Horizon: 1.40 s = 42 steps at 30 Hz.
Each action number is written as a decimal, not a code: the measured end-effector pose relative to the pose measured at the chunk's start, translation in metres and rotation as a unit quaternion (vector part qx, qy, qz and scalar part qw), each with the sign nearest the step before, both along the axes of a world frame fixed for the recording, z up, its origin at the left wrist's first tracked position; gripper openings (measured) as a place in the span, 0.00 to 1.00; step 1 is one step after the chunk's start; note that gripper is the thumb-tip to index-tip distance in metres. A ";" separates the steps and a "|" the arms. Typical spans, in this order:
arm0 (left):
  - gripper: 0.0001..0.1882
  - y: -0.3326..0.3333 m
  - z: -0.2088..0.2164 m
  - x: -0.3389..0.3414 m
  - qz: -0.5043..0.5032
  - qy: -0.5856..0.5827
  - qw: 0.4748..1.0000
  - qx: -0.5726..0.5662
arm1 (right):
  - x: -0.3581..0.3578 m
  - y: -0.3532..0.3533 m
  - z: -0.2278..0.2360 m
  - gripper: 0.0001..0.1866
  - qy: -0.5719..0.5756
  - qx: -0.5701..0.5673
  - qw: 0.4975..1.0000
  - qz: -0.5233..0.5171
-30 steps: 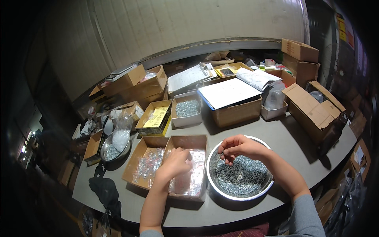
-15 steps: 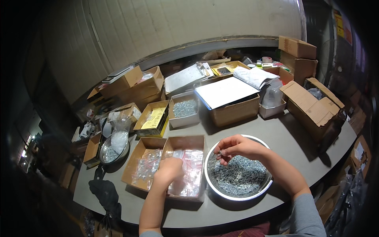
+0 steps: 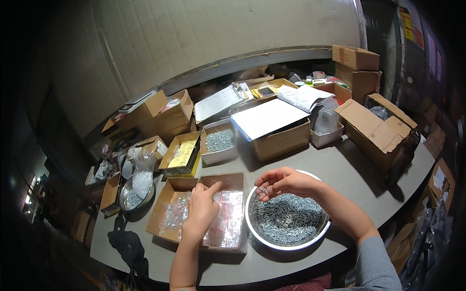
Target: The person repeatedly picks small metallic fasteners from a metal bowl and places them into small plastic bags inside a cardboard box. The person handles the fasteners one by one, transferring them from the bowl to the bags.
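My right hand (image 3: 287,183) is over the left rim of a round metal bowl (image 3: 250,224), palm partly turned up. Its curled fingers hold a few small silvery screws (image 3: 262,191). A heap of similar screws (image 3: 291,218) fills much of the bowl. My left hand (image 3: 202,207) is over the wall between two open cardboard boxes, its thumb apart from the fingers and nothing visible between them; the other fingertips are partly hidden. Small clear bags with metal pieces (image 3: 174,213) lie in the left box, and red-edged clear bags (image 3: 228,218) in the right one.
Behind the boxes stand a white box of screws (image 3: 219,140), a box with a yellow sheet (image 3: 183,153) and a carton topped by a white board (image 3: 269,118). A smaller bowl (image 3: 130,199) holds a plastic bag at left. Tall cartons (image 3: 376,127) flank the right side.
My left hand has moved left and up from the right box to the dividing wall, and its thumb now shows apart. My right hand stays at the bowl with screws. The view has shifted slightly.
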<state>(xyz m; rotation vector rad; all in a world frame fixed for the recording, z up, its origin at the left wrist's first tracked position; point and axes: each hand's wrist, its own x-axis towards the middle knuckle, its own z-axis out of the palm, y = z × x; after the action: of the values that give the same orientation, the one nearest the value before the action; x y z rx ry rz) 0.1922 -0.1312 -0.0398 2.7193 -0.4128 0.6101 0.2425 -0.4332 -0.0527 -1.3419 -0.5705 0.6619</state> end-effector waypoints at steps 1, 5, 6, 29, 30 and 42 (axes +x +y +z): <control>0.25 -0.003 0.003 -0.002 -0.004 0.016 1.000 -0.015 | 0.000 -0.001 -0.002 0.21 -0.003 0.004 1.000 0.001; 0.24 -0.011 0.006 -0.005 -0.053 -0.004 0.995 -0.089 | 0.004 -0.001 -0.009 0.18 -0.039 -0.007 0.999 0.014; 0.22 -0.013 0.008 -0.006 -0.056 -0.006 0.995 -0.088 | 0.004 -0.001 -0.010 0.17 -0.053 -0.017 0.998 0.019; 0.19 -0.038 0.019 -0.023 -0.108 -0.059 0.978 -0.166 | 0.000 -0.001 -0.004 0.15 -0.035 -0.038 0.998 0.020; 0.18 -0.037 0.018 -0.023 -0.106 -0.055 0.979 -0.166 | -0.001 -0.001 -0.002 0.15 -0.022 -0.030 0.999 0.017; 0.11 -0.038 0.026 -0.028 -0.124 -0.038 0.983 -0.127 | -0.006 0.002 0.006 0.15 -0.014 -0.035 0.998 0.057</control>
<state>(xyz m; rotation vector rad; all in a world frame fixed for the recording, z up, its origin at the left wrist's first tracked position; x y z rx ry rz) 0.1641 -0.1693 -0.0140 2.3623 -0.6356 0.6494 0.2363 -0.4316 -0.0471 -1.3922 -0.6546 0.7627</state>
